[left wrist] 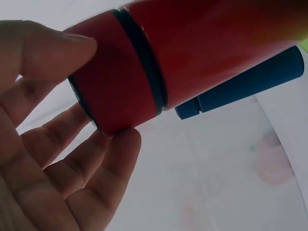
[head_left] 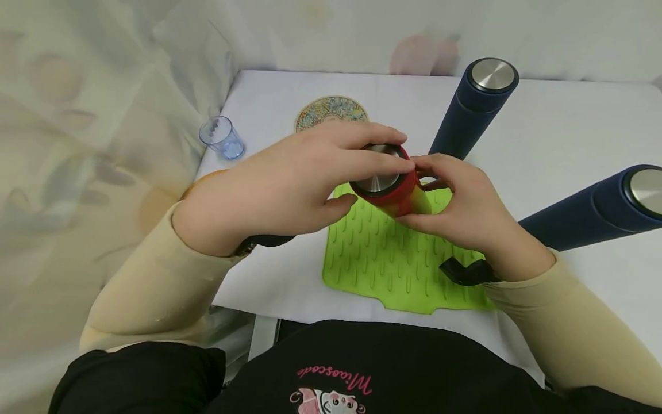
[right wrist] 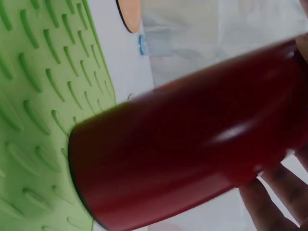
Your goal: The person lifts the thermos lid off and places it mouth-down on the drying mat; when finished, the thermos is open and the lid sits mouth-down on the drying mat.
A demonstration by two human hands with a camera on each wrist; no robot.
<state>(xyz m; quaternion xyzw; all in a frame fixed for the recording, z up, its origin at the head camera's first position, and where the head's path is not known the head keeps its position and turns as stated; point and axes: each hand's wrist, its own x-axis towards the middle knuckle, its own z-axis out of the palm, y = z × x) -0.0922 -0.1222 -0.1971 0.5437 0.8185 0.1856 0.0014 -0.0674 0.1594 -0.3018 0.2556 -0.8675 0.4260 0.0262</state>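
A red thermos flask [head_left: 393, 202] with a steel-topped lid [head_left: 376, 183] stands tilted between both hands, over a green ridged mat [head_left: 383, 264]. My left hand [head_left: 310, 181] grips the lid, its fingers spread across and around the rim. In the left wrist view a dark ring divides the red lid [left wrist: 115, 72] from the body. My right hand [head_left: 462, 201] holds the flask's body, thumb on the near side and fingers on the far side. The right wrist view shows the flask's base beside the mat [right wrist: 33, 120]; whether they touch I cannot tell.
Two dark blue flasks with steel tops are on the right, one at the back [head_left: 468, 112] and one nearer [head_left: 584, 210]. A light blue glass [head_left: 222, 138] is at the left edge of the white table. Behind my left hand lies a round patterned mat [head_left: 331, 108].
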